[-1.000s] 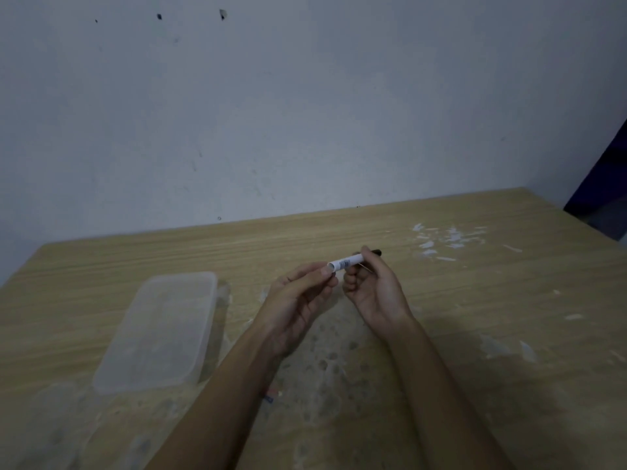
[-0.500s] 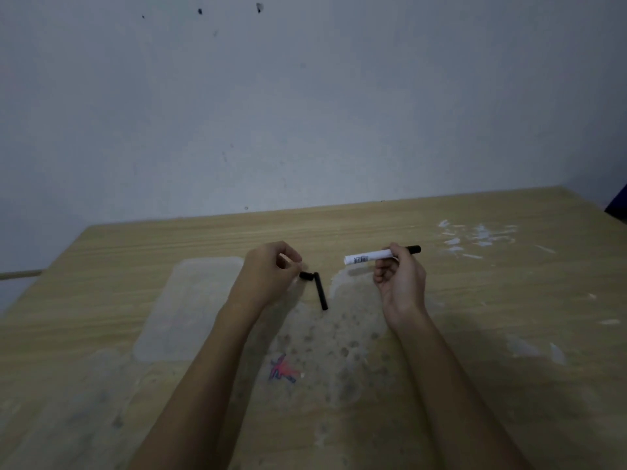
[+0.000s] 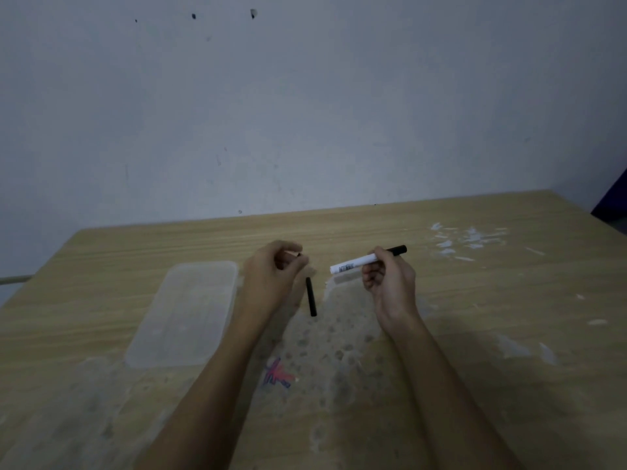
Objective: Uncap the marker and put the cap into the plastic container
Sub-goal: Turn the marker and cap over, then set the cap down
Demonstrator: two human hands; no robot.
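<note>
My right hand (image 3: pixel 390 283) grips a white marker (image 3: pixel 353 266) level above the table, its black end pointing right and its left end bare. My left hand (image 3: pixel 274 276) is curled shut, and a small dark piece that looks like the cap (image 3: pixel 299 255) is pinched at its fingertips, mostly hidden. The clear plastic container (image 3: pixel 190 310) lies flat on the table directly left of my left hand, its right edge beside my wrist. The two hands are apart.
A black stick-shaped object (image 3: pixel 310 296) lies on the wooden table (image 3: pixel 509 334) between my hands. White flecks (image 3: pixel 468 239) mark the far right, and a red-and-blue scribble (image 3: pixel 278 373) sits near my left forearm. The wall runs close behind.
One second ago both hands met on the marker. They have since pulled apart: the left moved left toward the container, the right stayed with the marker. The black stick came into view.
</note>
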